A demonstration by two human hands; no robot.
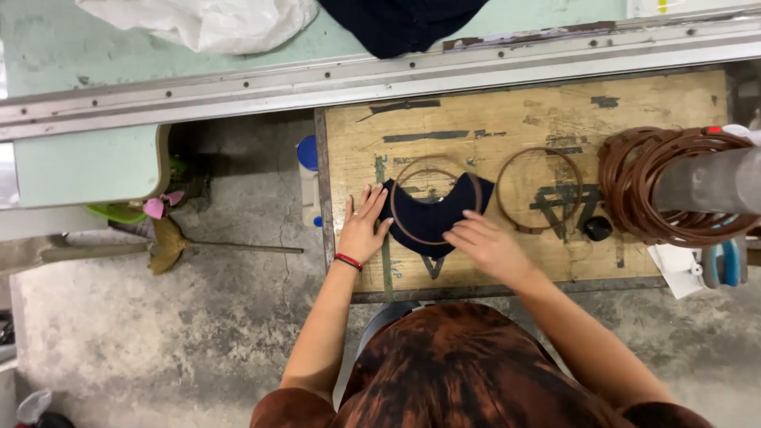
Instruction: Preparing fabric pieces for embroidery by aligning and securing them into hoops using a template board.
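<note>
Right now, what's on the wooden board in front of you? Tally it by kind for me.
Dark navy fabric piece, under both hands: 1
Loose brown rings lying flat: 2, one on the fabric, one bare on the board
Stack of brown rings on the grey post at the right: 1 stack, too many to count singly
Small black round object: 1
Total: 5

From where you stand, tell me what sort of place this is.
Probably a small garment or craft workshop: a worn wooden worktable, a stack of brown rings on a post, and dark navy fabric under the left hand and right hand.
</note>
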